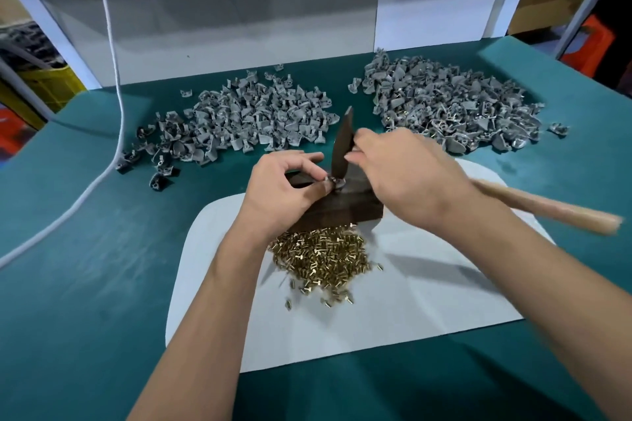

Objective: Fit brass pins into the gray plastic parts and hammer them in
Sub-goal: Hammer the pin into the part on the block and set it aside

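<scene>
My left hand point(285, 186) pinches a small gray plastic part point(337, 182) on top of a dark wooden block point(342, 210). My right hand point(400, 169) grips a hammer just behind its dark metal head point(342, 143), whose lower face touches the part. The wooden handle point(547, 207) sticks out to the right, blurred. A heap of brass pins point(323, 258) lies on the white sheet point(427, 301) just in front of the block. The pin in the held part is hidden.
Two heaps of gray plastic parts lie on the green table point(85, 301): one at the back left point(246, 123), one at the back right point(451, 102) showing brass glints. A white cable point(116, 106) runs down the left side. Crates stand beyond both table ends.
</scene>
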A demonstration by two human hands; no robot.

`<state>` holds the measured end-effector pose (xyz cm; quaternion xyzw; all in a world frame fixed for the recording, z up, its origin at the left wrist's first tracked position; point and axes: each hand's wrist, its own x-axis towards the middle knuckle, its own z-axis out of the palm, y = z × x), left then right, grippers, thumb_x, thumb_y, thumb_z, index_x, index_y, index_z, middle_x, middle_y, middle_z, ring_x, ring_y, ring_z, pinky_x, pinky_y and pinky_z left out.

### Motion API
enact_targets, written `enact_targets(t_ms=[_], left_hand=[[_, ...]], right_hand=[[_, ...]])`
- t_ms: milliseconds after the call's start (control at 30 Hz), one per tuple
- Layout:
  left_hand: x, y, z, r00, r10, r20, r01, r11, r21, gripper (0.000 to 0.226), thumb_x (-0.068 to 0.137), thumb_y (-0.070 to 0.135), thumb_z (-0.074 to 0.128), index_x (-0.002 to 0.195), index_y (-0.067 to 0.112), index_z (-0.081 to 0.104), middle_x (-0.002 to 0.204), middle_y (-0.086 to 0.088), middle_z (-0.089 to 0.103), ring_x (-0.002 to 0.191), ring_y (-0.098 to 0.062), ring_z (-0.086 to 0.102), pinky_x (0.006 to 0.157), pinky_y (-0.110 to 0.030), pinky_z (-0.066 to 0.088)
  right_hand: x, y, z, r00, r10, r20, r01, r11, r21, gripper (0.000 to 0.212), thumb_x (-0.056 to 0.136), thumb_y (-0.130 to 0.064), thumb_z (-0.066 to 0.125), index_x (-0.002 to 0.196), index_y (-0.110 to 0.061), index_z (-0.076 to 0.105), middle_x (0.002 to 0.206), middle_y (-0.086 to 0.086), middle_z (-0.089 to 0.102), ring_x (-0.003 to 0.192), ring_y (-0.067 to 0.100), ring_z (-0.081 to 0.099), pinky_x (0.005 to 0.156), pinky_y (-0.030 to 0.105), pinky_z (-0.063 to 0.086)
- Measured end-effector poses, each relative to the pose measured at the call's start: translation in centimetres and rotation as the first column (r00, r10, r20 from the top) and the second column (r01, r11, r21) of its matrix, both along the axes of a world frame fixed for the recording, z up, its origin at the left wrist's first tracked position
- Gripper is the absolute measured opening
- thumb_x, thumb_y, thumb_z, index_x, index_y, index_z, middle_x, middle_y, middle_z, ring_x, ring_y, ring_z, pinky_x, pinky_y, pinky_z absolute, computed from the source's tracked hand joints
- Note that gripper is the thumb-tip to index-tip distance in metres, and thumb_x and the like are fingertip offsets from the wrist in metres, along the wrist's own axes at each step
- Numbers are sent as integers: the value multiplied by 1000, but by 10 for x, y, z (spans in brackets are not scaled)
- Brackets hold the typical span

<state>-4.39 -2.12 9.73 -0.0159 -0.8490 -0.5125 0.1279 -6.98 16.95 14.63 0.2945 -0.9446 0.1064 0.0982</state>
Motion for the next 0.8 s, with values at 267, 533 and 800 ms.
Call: enact_targets(t_ms=[267,533,800], left_hand=[[0,-2,-1,999,9,54,-13,997,76,13,83,8,81,77,19,80,118,5,74,110,9,63,95,-8,41],[-2,-2,-2,997,-2,72,-7,994,113,13,86,6,78,77,16,79,120,5,74,115,9,60,100,-8,38],[-2,-2,-1,998,-27,47,22,993,113,14,86,4,78,76,15,78,121,1,74,111,12,61,98,-8,40]], right_hand=[[-25,39,-8,990,-96,103,118,964,-237,14,99,-36,62,109,-27,64,93,1,71,83,28,63,77,43,54],[-29,55,-18,946,-70,315,78,997,-10,18,84,-19,81,80,-31,68,81,-10,71,77,9,64,77,31,54],[-26,24,-3,990,122,69,-111,984,-136,15,88,-25,74,102,-29,73,90,-12,64,88,13,59,89,38,52]])
